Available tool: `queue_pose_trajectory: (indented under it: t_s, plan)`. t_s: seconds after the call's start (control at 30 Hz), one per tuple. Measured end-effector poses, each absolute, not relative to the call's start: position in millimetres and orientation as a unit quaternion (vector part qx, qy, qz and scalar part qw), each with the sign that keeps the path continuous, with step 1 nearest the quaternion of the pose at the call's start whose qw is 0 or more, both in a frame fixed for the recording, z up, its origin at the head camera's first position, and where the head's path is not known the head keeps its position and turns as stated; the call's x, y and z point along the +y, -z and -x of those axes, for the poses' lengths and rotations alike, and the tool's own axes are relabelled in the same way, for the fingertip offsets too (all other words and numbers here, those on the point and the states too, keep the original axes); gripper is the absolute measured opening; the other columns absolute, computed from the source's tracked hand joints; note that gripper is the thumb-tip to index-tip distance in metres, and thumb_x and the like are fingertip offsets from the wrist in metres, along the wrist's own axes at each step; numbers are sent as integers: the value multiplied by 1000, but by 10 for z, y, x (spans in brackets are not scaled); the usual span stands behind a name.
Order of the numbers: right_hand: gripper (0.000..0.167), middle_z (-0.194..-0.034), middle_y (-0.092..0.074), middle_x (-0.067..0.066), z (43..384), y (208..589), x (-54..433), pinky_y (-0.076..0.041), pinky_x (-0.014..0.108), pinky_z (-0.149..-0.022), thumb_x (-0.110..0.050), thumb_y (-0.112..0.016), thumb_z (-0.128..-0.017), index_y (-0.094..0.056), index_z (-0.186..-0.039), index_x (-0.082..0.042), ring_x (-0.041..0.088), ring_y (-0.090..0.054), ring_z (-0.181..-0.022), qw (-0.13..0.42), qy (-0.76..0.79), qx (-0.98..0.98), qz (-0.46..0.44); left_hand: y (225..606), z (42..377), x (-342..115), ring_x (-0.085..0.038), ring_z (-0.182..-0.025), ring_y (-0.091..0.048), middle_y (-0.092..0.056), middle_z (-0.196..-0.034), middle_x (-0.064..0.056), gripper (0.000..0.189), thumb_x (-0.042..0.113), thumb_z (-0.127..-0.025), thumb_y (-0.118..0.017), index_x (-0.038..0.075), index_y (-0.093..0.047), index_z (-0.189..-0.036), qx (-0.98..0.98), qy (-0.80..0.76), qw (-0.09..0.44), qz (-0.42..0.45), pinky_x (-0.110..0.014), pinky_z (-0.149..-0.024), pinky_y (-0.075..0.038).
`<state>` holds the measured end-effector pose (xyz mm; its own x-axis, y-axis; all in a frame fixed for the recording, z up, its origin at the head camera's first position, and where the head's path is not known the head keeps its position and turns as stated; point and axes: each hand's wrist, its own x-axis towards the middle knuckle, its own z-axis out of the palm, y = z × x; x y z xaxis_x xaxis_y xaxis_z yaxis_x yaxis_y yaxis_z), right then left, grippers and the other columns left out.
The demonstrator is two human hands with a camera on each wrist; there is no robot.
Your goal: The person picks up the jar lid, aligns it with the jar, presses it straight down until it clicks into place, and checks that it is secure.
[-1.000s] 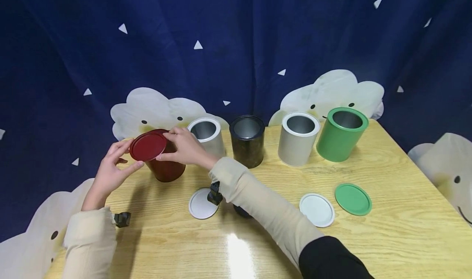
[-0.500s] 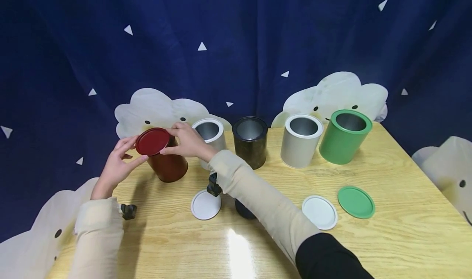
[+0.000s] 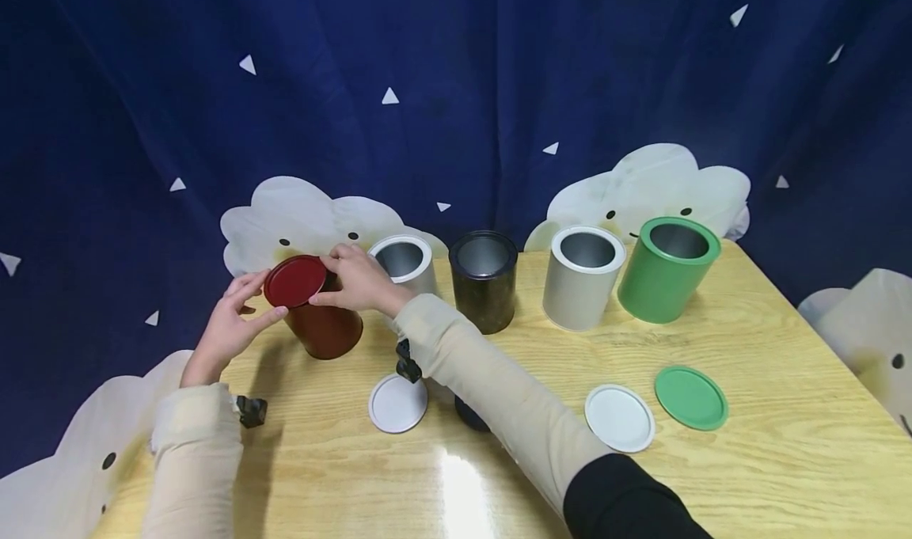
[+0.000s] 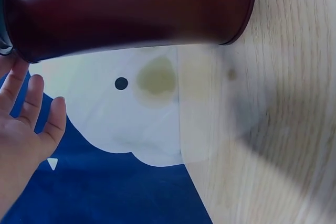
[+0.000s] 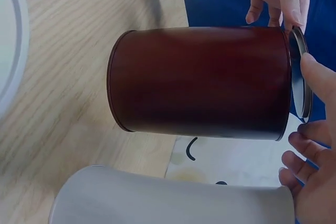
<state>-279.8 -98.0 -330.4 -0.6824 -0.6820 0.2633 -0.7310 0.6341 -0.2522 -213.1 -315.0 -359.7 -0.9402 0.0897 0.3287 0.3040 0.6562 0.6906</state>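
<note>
A dark red lid [image 3: 295, 280] lies over the top of a dark red can [image 3: 326, 332], which stands upright at the left of the table. My left hand [image 3: 229, 323] holds the lid's left edge between thumb and fingers. On the opposite side, my right hand [image 3: 365, 284] grips the rim with its thumb and fingertips. Seen from the right wrist, the lid [image 5: 300, 77] tilts against the can's mouth, with a narrow gap along part of the rim. The left wrist view shows the can's side [image 4: 131, 11] and spread left fingers beside its top edge.
Right of the red can stand a light grey can [image 3: 408, 266], a black can [image 3: 484, 286], a white can [image 3: 580, 282] and a green can [image 3: 666, 274], all uncovered. Lids in pale lilac [image 3: 397, 403], black [image 3: 470, 415], white [image 3: 619, 417] and green [image 3: 691, 397] lie in front.
The red lid has shifted slightly right and closer over the red can's mouth, with both hands keeping hold of it. The other cans and lids stay in place.
</note>
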Motion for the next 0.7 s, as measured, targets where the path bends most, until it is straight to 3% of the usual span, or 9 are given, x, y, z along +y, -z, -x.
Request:
queue_pose_trajectory:
  t_s: [0.43, 0.7]
  plan:
    - [65, -119, -49, 2, 2815, 3347, -1050, -34, 25, -90, -55, -56, -82, -52, -129, -10, 14, -39, -108, 47, -119, -917, -377, 3628, 2147, -3174, -4, -105, -34, -39, -129, -17, 63, 16, -83, -67, -2, -38, -136, -902, 399, 128, 107, -36, -76, -31]
    - [64, -118, -52, 5, 2856, 3300, -1042, -34, 25, -90, -53, -57, -82, -54, -127, -9, 17, -41, -109, 40, -117, -918, -378, 3581, 2187, -3160, -29, -110, -36, -37, -131, -21, 62, 15, -84, -66, -3, -37, -136, -906, 393, 115, 107, -40, -77, -33]
